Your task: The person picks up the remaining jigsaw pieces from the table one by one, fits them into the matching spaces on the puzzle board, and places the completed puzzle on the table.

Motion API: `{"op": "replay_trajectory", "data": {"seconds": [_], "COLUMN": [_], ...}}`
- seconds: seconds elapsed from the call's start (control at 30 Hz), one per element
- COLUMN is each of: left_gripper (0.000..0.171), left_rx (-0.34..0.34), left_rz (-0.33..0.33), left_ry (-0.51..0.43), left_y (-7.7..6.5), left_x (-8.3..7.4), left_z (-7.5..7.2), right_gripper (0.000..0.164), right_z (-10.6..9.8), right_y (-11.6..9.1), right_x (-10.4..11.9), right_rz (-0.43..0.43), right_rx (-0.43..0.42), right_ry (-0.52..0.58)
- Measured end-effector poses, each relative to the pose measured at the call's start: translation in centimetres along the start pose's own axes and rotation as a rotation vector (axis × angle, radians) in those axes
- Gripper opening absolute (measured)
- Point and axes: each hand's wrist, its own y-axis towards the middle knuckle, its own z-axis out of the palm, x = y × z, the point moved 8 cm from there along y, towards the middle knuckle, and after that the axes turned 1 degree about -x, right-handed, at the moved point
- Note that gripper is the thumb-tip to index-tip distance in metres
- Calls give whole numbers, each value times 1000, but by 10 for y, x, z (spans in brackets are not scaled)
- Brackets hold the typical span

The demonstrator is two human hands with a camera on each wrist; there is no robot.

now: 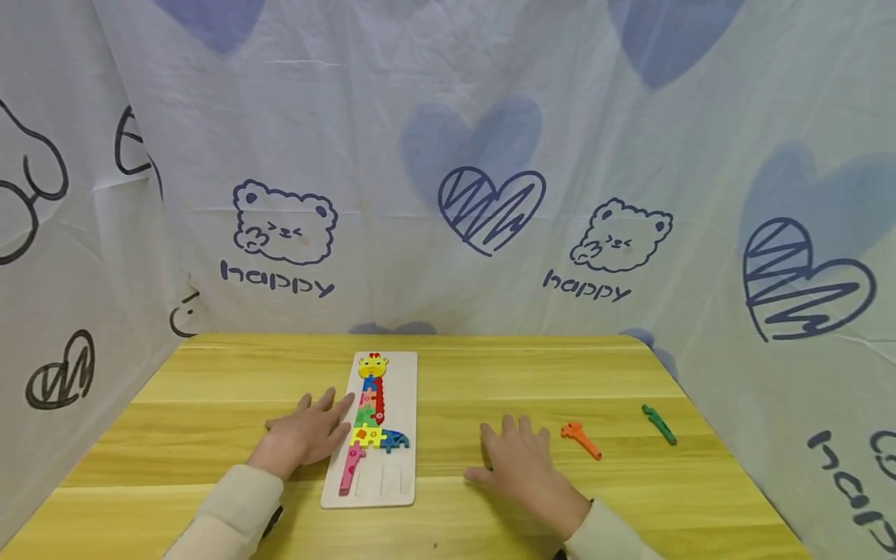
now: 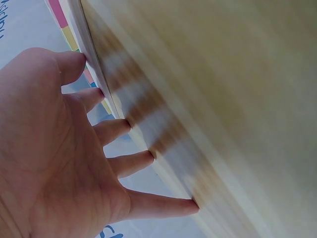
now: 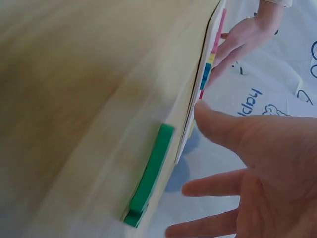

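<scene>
A pale wooden puzzle board (image 1: pixel 400 389) lies left of centre, its colourful pieces forming a giraffe with a yellow head (image 1: pixel 373 365). One pink leg piece (image 1: pixel 351 470) lies in it beside two bare leg slots. My left hand (image 1: pixel 304 434) is spread at the board's left edge; in the left wrist view, fingertips (image 2: pixel 143 158) rest on the table and the thumb is close to the board. My right hand (image 1: pixel 518 464) is spread low over the table, right of the board, holding nothing. Near it lies an orange puzzle piece (image 1: pixel 582 441); farther right is a green one (image 1: pixel 659 425).
The wood-grain table (image 1: pixel 245 365) ends at a white curtain (image 1: pixel 392 264) printed with hearts and bears, which hangs behind and along both sides.
</scene>
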Motion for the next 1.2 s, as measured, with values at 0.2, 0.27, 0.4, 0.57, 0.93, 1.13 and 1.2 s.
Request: {"op": "replay_trajectory", "data": {"seconds": [0.2, 0.27, 0.4, 0.57, 0.93, 1.13, 1.2], "left_gripper": [60, 60, 60, 60, 60, 60, 60], "left_rx": [-1, -1, -1, -4, -4, -3, -3], "left_rz": [-1, -3, -3, 1, 1, -3, -3], "left_ry": [4, 3, 2, 0, -1, 1, 1], "left_y": [-1, -1, -1, -1, -2, -1, -1], "left_x": [-1, -1, -1, -1, -1, 0, -1], "left_z": [-1, 0, -1, -1, -2, -1, -1], "right_gripper": [56, 51, 58, 60, 53, 27, 27], "right_z": [0, 2, 7, 9, 10, 9, 9], "right_y": [-7, -9, -11, -13, -14, -10, -8], "right_x": [-8, -9, -8, -6, -9, -4, -3], "right_rz": [3, -5, -40, -93, -70, -228, -268], "right_rx": [-11, -2, 2, -8, 27, -24, -24], "right_ry": [2, 29, 97, 173, 266, 271, 258]}}
